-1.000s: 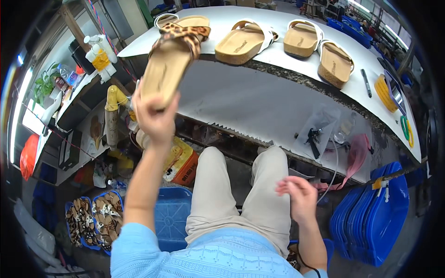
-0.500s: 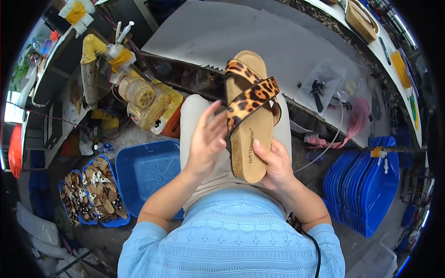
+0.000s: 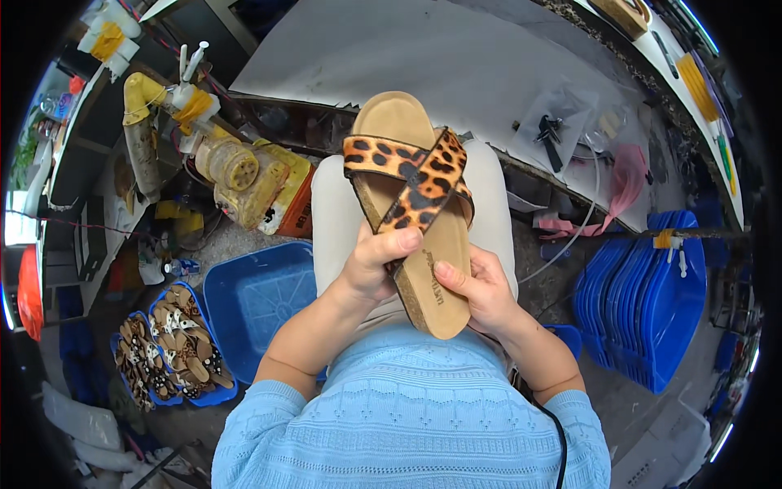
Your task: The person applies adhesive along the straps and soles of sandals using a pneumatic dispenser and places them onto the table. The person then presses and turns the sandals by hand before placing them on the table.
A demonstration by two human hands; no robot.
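A sandal (image 3: 444, 277) with a tan cork footbed and crossed leopard-print straps is held over my lap, its toe end pointing away and slightly left. My left hand (image 3: 373, 265) is closed on its left edge, the thumb lying by the lower end of a strap. On the right edge near the heel, my right hand (image 3: 482, 292) grips it too, thumb on the footbed and fingers hidden underneath. The leopard strap (image 3: 423, 187) crosses a second one above the footbed.
At my left are an empty-looking blue bin (image 3: 261, 285) and blue baskets of sandals (image 3: 189, 342). Stacked blue bins (image 3: 627, 301) stand at right. A grey-covered workbench (image 3: 342, 57) lies ahead, with a yellow-stained machine (image 3: 244, 179) to its left.
My left hand, open beside the sandal before, has closed on its left edge. The sandal has turned, its toe end swinging left and its heel moving slightly nearer.
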